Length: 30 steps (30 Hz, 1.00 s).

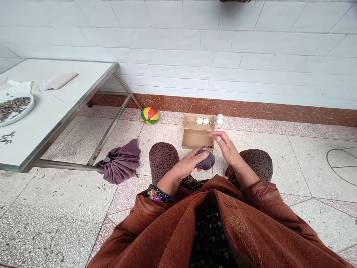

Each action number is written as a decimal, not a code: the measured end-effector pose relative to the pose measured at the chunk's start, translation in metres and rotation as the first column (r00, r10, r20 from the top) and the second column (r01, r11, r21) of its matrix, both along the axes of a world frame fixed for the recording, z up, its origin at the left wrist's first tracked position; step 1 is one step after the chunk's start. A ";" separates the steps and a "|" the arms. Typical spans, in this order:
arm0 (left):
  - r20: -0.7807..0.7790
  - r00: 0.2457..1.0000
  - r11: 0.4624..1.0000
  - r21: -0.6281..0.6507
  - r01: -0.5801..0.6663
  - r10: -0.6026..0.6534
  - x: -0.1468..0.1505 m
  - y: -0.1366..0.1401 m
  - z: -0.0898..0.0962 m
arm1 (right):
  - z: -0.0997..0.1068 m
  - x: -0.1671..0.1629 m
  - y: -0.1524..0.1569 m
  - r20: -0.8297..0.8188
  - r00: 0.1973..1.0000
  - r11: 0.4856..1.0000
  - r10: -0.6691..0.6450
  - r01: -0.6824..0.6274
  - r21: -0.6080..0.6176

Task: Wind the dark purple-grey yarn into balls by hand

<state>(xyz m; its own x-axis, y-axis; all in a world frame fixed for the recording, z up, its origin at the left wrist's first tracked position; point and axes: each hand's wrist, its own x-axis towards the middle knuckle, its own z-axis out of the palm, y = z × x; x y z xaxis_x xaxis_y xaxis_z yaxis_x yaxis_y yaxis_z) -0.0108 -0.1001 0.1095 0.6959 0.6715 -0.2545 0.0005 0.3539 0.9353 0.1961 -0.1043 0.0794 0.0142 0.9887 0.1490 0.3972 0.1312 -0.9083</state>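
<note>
- At the far left a white worktop (41,115) on a metal frame carries a round plate (15,108) heaped with what look like sunflower seeds; a few loose husks lie near the worktop's front edge.
- Farther back on the same worktop lie a folded pale cloth (60,80) and a crumpled white bag (16,86).
- On the speckled tile floor (55,216), just beside the worktop's leg, lies a folded purple umbrella (121,162).
- Against the reddish skirting of the white tiled wall sits a small ball (150,115) with yellow, red and green panels.
- The person sits with knees in patterned brown trousers and wears a rust-brown coat; a flowered cuff shows at the left wrist.
- The left hand (189,163) is closed around a grey-purple ball of yarn (206,160), holding it between the knees, above the floor.
- An open cardboard box (197,136) stands on the floor just beyond the yarn; two small white yarn balls (202,120) lie at its far end.
- Two more small white balls (219,119) rest on the floor just right of the box.
- The right hand (227,147) hovers just beside the yarn with fingers loosely extended; whether it pinches a strand cannot be told.
</note>
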 end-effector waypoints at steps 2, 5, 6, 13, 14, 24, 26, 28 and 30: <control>-0.080 0.997 0.993 0.113 0.021 -0.012 -0.006 0.004 0.010 | 0.012 -0.015 0.002 -0.065 0.954 0.954 0.292 -0.296 -0.045; -0.179 0.981 0.959 0.257 0.121 -0.076 -0.017 0.006 0.027 | 0.020 -0.021 0.004 -0.087 0.878 0.868 0.471 -0.478 -0.132; -0.206 0.971 0.945 0.277 0.175 -0.120 -0.020 0.006 0.030 | 0.021 -0.020 0.004 -0.090 0.875 0.860 0.475 -0.483 -0.161; -0.361 0.923 0.866 0.496 0.070 0.132 -0.031 -0.013 0.017 | 0.031 -0.019 -0.004 -0.081 0.919 0.909 0.386 -0.394 -0.136; -0.375 0.913 0.857 0.513 0.057 0.164 -0.031 -0.016 0.015 | 0.033 -0.020 -0.006 -0.078 0.932 0.924 0.354 -0.361 -0.122; -0.329 0.942 0.886 0.417 0.202 -0.060 -0.024 -0.038 0.018 | 0.031 -0.009 -0.028 -0.354 0.929 0.956 0.108 -0.195 -0.220; -0.311 0.941 0.883 0.393 0.257 -0.136 -0.019 -0.044 0.012 | 0.028 -0.005 -0.031 -0.366 0.926 0.953 0.093 -0.189 -0.236; -0.238 0.947 0.883 0.368 0.292 -0.214 -0.017 -0.048 0.008 | 0.025 -0.002 -0.034 -0.412 0.910 0.949 0.059 -0.179 -0.260; -0.127 0.938 0.881 0.322 0.346 -0.322 -0.019 -0.050 0.010 | 0.023 0.002 -0.037 -0.445 0.895 0.944 0.040 -0.179 -0.277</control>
